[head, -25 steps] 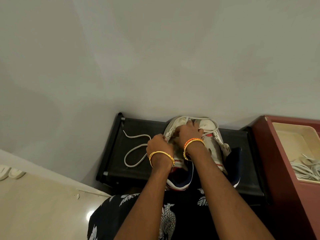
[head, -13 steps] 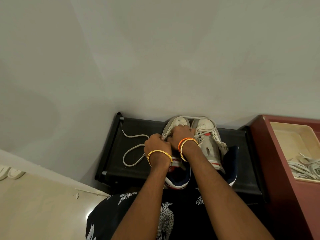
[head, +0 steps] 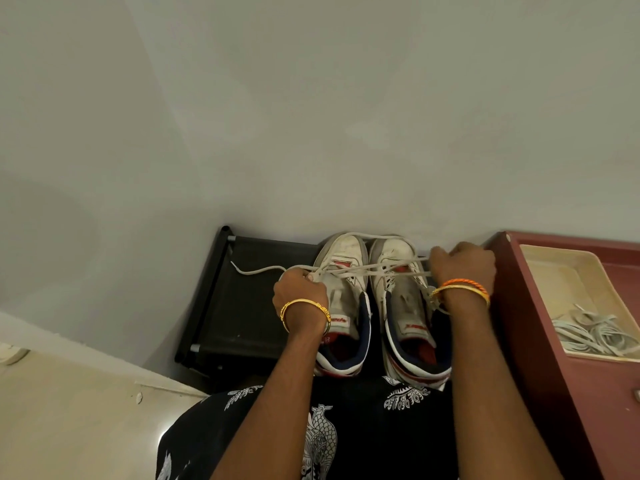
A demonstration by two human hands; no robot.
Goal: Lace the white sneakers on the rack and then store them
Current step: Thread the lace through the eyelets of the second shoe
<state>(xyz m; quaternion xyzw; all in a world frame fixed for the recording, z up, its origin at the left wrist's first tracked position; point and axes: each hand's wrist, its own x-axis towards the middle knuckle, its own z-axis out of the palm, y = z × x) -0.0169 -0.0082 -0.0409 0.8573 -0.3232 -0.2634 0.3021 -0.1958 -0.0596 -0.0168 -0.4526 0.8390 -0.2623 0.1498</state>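
Note:
Two white sneakers with navy collars stand side by side on the black rack (head: 239,306), toes to the wall: the left sneaker (head: 343,292) and the right sneaker (head: 401,299). A white lace (head: 374,270) is stretched taut across both shoes. My left hand (head: 299,289) grips one end at the left sneaker's left side, with a loose tail trailing left over the rack. My right hand (head: 462,263) grips the other end, pulled out beyond the right sneaker.
A dark red cabinet (head: 554,358) stands right of the rack, with a cream tray (head: 561,271) on top holding a heap of spare white laces (head: 595,334). The wall is right behind the shoes. Beige floor lies to the left.
My hands were together over the left sneaker's eyelets. They have pulled apart, the right hand sweeping far right, drawing the lace tight and shortening the loose loop on the rack.

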